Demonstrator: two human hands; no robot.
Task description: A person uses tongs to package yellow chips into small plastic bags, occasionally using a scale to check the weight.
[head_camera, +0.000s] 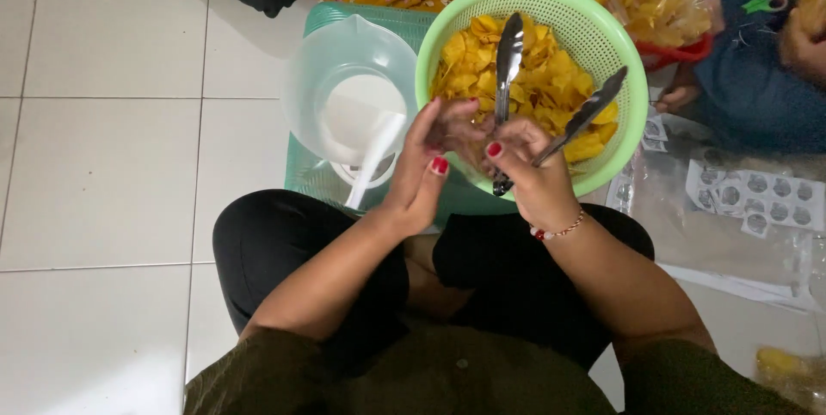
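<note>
1. Your right hand (535, 176) has its fingers closed round the hinge end of the tongs (551, 101). The two blades stand spread, tips out beyond your fingertips over the chips (551, 88).
2. Your left hand (426, 172) is flat and part open, fingers together, palm turned toward the right hand. It touches the right-hand fingers near the tongs; I can't tell whether it grips anything.
3. Tongs: stiff polished metal, probably light and springy, likely slick if oily. Hold them low near the hinge, as you do now.
4. Chips: thin, curled, yellow; I'd judge them light and brittle. Pinch gently across the flat and take few at once.
5. The chips sit in the basket (632, 88), just beyond your fingertips. It's perforated plastic, likely light and a bit flexible; take it by the rim.
6. The jug (310, 79) is translucent and sits left of your left fingers, with a white scoop (372, 166) leaning in it.
7. Count: one pair of tongs, two blades; one basket; one jug; one scoop; chips by the dozen, too many to count.
8. The sticker sheets (757, 196) lie on the floor right of your right wrist, well apart; their number is unclear.
</note>
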